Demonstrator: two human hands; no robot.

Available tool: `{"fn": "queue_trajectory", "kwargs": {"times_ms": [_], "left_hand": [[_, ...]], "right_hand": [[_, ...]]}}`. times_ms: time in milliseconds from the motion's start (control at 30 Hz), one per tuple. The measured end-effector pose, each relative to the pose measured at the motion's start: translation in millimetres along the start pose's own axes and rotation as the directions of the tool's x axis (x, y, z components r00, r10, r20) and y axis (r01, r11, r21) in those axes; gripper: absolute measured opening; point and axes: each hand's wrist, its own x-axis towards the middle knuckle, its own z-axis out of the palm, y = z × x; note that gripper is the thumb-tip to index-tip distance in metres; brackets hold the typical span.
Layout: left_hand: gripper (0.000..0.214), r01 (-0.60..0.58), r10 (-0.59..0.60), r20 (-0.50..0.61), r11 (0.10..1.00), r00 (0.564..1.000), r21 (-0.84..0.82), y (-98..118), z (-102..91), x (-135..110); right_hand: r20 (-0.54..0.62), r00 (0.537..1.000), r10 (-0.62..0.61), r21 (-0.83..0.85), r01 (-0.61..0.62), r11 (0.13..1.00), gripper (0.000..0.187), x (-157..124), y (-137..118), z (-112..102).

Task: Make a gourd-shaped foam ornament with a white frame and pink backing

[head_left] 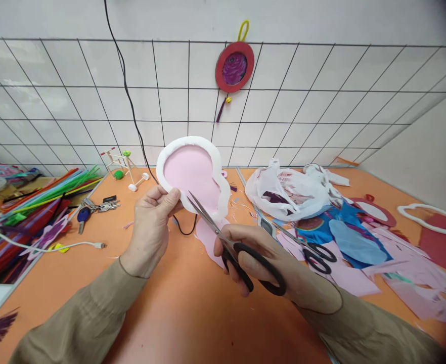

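Observation:
My left hand (pixel 152 222) pinches the lower left edge of a pink foam shape with a white border (pixel 192 172), holding it upright above the orange table (pixel 170 303). My right hand (pixel 253 258) grips black-handled scissors (pixel 230 237), fingers through the loops. The blades are open and point up-left, their tips at the bottom edge of the pink shape. A pink offcut (pixel 208 237) lies on the table below the scissors.
A second pair of scissors (pixel 314 253) lies right of my right hand among pink and blue paper scraps. A white plastic bag (pixel 283 192) sits behind them. Pipe cleaners (pixel 29 202), keys (pixel 94 207) and a white cable (pixel 56 247) lie left. A wire grid (pixel 321 101) holds a red ornament (pixel 234 65).

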Motion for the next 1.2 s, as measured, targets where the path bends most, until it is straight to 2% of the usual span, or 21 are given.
{"fn": "queue_trajectory", "kwargs": {"times_ms": [300,567,733,900,1067,1200], "left_hand": [[0.015,-0.073,0.072,0.034,0.997,0.997,0.03,-1,-1.2,-2],[0.011,-0.149,0.147,0.028,0.985,0.989,0.086,-1,-1.5,-3],[0.005,-0.268,0.266,0.041,0.944,0.963,0.191,-1,-0.9,-4],[0.004,-0.404,0.403,0.077,0.851,0.912,0.336,-4,-2.9,-6],[0.003,-0.482,0.541,0.068,0.676,0.838,0.557,-9,-7.1,-7],[0.006,-0.527,0.601,0.131,0.549,0.788,0.649,-12,-9.7,-8]], "right_hand": [[-0.002,1.0,0.023,0.037,-0.023,0.999,0.036,1,2,0],[-0.025,0.999,0.042,0.026,-0.042,0.999,0.04,1,5,4],[-0.051,0.997,0.055,0.081,-0.051,0.995,0.022,4,4,9],[-0.071,0.993,0.095,0.132,-0.085,0.988,0.014,5,3,13],[-0.051,0.997,0.061,0.126,-0.054,0.991,0.02,5,5,15],[-0.03,0.999,0.042,0.129,-0.038,0.991,0.021,5,8,17]]}}
